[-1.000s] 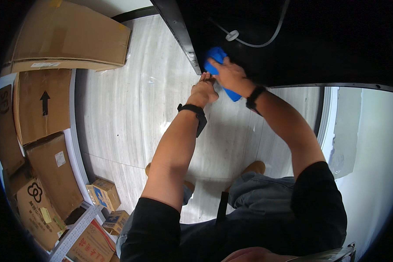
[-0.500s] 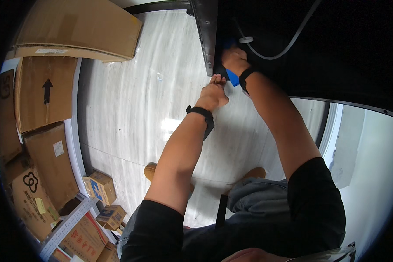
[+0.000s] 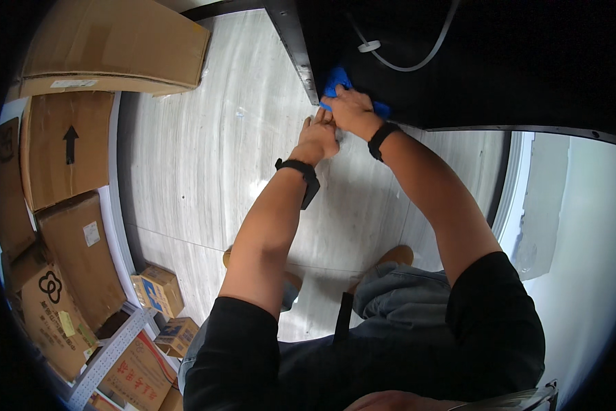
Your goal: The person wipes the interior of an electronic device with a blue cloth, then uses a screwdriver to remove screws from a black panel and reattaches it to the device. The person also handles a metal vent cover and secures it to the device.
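My right hand [image 3: 352,109] is closed on a blue cloth [image 3: 336,79] and presses it against the near left corner of a large black cabinet-like body [image 3: 472,89]. Parts of the cloth stick out on both sides of the fingers. Just below it, my left hand [image 3: 317,139] reaches up with fingers stretched out, their tips close to that same corner; whether they touch the edge or the cloth I cannot tell. A black band circles each wrist.
A pale tube [image 3: 428,63] with a white disc [image 3: 369,46] hangs over the black body. Cardboard boxes [image 3: 70,147] fill a white metal rack [image 3: 109,353] at left. Two small cartons [image 3: 161,291] sit near it on the grey wood-look floor [image 3: 198,157]. A white wall [image 3: 585,226] stands at right.
My right hand has moved with the cloth from deeper inside the black body to its near left corner, beside my left hand. More of the cloth shows. The whole view has shifted slightly.
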Tool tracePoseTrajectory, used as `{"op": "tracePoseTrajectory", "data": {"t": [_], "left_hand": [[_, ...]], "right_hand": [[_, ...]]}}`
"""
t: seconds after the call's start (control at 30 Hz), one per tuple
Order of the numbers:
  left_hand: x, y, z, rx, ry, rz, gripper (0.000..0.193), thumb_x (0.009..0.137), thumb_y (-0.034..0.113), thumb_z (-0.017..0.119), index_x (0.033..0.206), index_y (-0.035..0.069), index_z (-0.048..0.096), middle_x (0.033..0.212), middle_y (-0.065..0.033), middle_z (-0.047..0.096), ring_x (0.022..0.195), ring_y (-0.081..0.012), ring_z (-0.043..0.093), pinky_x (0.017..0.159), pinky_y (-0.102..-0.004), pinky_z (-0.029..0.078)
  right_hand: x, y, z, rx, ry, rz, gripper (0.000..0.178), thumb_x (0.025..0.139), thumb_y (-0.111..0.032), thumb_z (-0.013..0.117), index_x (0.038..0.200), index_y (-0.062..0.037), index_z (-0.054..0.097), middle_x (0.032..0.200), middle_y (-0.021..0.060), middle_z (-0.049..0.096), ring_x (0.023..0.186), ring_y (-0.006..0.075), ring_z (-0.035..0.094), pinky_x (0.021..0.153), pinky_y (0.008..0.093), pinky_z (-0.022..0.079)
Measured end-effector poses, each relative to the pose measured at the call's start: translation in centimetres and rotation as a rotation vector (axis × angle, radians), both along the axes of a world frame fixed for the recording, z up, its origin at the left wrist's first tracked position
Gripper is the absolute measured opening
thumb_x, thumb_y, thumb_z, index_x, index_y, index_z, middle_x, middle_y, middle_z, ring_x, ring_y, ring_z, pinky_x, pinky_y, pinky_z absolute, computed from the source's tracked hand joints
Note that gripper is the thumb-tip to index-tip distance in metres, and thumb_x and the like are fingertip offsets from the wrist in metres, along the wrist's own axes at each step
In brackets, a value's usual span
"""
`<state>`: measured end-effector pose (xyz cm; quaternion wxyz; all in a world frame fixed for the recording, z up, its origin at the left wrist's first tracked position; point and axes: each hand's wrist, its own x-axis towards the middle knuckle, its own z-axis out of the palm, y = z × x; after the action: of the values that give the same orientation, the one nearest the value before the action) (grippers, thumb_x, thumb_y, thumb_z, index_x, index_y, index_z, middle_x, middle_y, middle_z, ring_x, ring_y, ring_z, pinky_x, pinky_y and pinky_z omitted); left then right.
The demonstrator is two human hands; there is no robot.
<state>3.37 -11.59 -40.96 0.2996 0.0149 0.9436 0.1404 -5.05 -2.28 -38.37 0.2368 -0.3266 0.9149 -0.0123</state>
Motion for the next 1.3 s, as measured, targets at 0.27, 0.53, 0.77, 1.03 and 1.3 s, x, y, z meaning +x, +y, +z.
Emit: {"op": "tracePoseTrajectory", "data": {"t": [0.27,0.53,0.77,1.03,1.3], "left_hand": [[4.0,-1.0,-1.3,0.043,0.087,-0.009,0.053,0.075,0.016,0.056,0.127,0.007,0.052,0.144,-0.0116,0.041,0.136,-0.0288,0.034,0.109,-0.0409,0.032],[1.5,-0.9,1.1,0.109,0.041,0.256,0.035,0.079,0.022,0.055,0.110,0.009,0.064,0.111,-0.0174,0.064,0.104,-0.0353,0.060,0.090,-0.0420,0.048],[-0.2,0.5,2.2,0.217,0.327,0.203,0.046,0.077,0.023,0.059,0.119,0.005,0.061,0.103,-0.0260,0.064,0.095,-0.0394,0.062,0.086,-0.0427,0.050],[-3.6,3.8,-1.4,0.154,0.244,-0.029,0.067,0.075,0.018,0.061,0.137,0.002,0.041,0.148,-0.0198,0.031,0.137,-0.0349,0.028,0.113,-0.0355,0.027],[-5.4,6.9,-1.1,-0.071,-0.127,-0.134,0.079,0.083,0.031,0.055,0.151,0.016,0.016,0.156,-0.0157,0.010,0.143,-0.0363,0.012,0.114,-0.0385,0.026]], "right_hand": [[0.5,-0.9,-0.9,0.067,0.133,-0.025,0.035,0.085,-0.017,0.058,0.119,-0.0246,0.061,0.116,0.0126,0.053,0.103,0.0326,0.058,0.076,0.0450,0.052],[3.9,-1.3,-1.4,0.056,0.079,-0.240,0.046,0.089,-0.025,0.052,0.135,-0.0309,0.049,0.127,0.0164,0.046,0.114,0.0415,0.049,0.084,0.0572,0.046],[6.6,3.1,-3.0,-0.097,0.105,-0.422,0.057,0.084,-0.027,0.058,0.139,-0.0354,0.044,0.121,0.0157,0.046,0.102,0.0364,0.055,0.079,0.0474,0.050],[6.7,11.4,-3.0,-0.130,0.051,-0.677,0.065,0.082,-0.016,0.057,0.141,-0.0362,0.039,0.120,0.0178,0.046,0.099,0.0363,0.055,0.081,0.0455,0.052],[5.3,15.0,-1.1,-0.108,-0.028,-0.868,0.071,0.079,-0.018,0.061,0.144,-0.0301,0.035,0.142,0.0275,0.032,0.109,0.0409,0.056,0.086,0.0411,0.052]]}}
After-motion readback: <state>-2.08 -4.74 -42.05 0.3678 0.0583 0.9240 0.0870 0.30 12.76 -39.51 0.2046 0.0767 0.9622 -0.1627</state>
